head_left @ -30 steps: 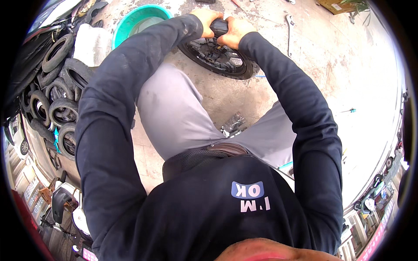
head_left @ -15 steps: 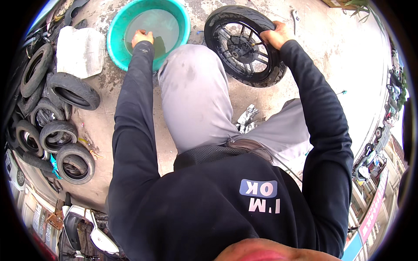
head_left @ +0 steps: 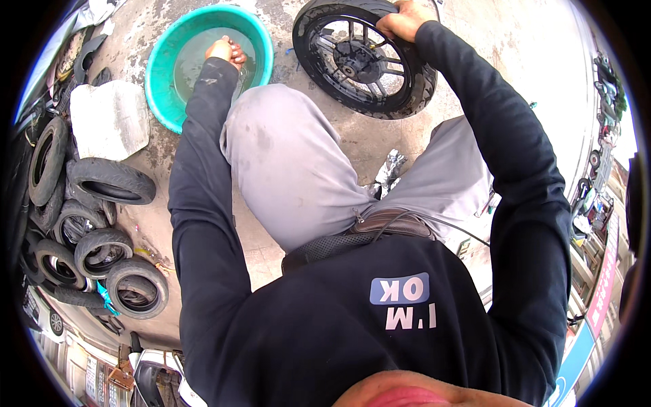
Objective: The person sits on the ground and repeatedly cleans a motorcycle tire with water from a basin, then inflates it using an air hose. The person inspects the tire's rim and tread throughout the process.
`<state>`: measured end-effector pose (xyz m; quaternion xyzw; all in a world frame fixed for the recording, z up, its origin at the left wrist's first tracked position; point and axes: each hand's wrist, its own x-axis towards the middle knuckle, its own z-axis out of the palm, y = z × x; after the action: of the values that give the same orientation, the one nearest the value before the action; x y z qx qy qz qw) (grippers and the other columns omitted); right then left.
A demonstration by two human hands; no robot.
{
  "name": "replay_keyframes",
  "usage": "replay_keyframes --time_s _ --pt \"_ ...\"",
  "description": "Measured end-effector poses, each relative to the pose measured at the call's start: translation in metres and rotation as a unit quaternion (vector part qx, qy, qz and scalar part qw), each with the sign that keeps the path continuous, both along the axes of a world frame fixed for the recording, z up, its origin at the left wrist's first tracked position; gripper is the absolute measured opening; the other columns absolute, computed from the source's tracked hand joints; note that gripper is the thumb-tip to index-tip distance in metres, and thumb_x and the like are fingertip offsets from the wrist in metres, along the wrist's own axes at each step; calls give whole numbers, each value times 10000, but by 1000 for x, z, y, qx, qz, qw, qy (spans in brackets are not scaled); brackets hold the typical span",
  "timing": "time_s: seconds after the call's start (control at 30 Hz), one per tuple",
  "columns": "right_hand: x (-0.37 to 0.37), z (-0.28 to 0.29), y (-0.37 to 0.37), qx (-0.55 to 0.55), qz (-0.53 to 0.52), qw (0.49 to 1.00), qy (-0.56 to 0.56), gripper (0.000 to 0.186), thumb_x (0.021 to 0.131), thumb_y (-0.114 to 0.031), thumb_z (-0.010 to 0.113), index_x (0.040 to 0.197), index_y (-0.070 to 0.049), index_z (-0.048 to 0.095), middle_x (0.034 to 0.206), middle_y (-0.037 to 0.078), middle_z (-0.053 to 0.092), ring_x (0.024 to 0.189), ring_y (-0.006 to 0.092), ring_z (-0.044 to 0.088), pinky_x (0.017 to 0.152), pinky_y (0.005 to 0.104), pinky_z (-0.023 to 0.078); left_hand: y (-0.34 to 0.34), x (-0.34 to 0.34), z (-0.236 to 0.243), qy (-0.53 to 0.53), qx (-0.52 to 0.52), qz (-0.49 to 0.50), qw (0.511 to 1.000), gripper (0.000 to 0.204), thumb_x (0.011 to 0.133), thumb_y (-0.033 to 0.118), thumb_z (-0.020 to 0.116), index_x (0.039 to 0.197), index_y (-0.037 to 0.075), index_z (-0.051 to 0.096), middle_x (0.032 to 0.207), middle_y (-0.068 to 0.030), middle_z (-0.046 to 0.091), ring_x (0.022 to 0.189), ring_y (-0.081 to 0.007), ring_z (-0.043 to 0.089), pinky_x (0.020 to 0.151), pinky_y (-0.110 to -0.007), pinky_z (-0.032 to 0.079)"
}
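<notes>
My left hand (head_left: 226, 51) is inside a teal plastic basin (head_left: 157, 91) of murky water (head_left: 196, 74), its fingers curled; what they hold, if anything, is hidden. My right hand (head_left: 403, 22) grips the top of a black motorcycle tyre (head_left: 418, 95) mounted on a spoked alloy wheel (head_left: 349, 70). The wheel leans with its face upward, right of the basin and beyond my knees, and looks wet.
A pile of worn tyres (head_left: 108, 182) lies at my left beside a white sheet (head_left: 108, 119). Crumpled silvery scrap (head_left: 388, 173) is between my legs. A scooter (head_left: 154, 376) stands at the lower left; vehicles (head_left: 603, 129) line the far right.
My left hand has left the tyre and gone leftward into the basin. My right hand still holds the tyre, and the wheel's face has come into fuller view.
</notes>
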<state>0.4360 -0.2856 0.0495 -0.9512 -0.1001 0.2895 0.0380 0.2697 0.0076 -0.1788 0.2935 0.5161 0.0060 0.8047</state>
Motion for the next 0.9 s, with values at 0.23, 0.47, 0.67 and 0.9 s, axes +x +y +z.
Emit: replay_keyframes --time_s 0.23,0.47,0.67,0.9 --pt "15 -11 -8 88 -43 995 16 355 627 -263 717 838 20 757 798 214 724 754 293 720 677 394 554 -144 62 173 -221 8 -337 915 620 1051 451 451 1356 -88 407 1337 -243 559 1253 -309 570 1075 -410 464" --pt "19 -16 -31 139 -107 984 43 325 623 -249 715 803 19 750 772 203 714 723 284 706 653 387 546 -244 98 173 -186 -203 -55 960 622 902 600 635 1110 15 606 1038 -121 670 1060 -286 622 1020 -369 456" --pt "24 -28 -64 167 -182 968 54 300 619 -238 712 773 17 743 750 193 706 697 276 693 632 382 538 -308 31 200 -219 29 -253 942 771 1019 601 432 1565 70 311 1577 -94 384 1455 -204 313 1123 -435 325" --pt "27 -34 -69 186 -220 955 77 272 614 -225 710 738 16 736 724 182 697 667 267 679 608 375 530 -219 49 179 -170 7 -281 945 469 1046 387 503 1203 -48 577 1217 -221 655 1080 -307 655 944 -400 528"
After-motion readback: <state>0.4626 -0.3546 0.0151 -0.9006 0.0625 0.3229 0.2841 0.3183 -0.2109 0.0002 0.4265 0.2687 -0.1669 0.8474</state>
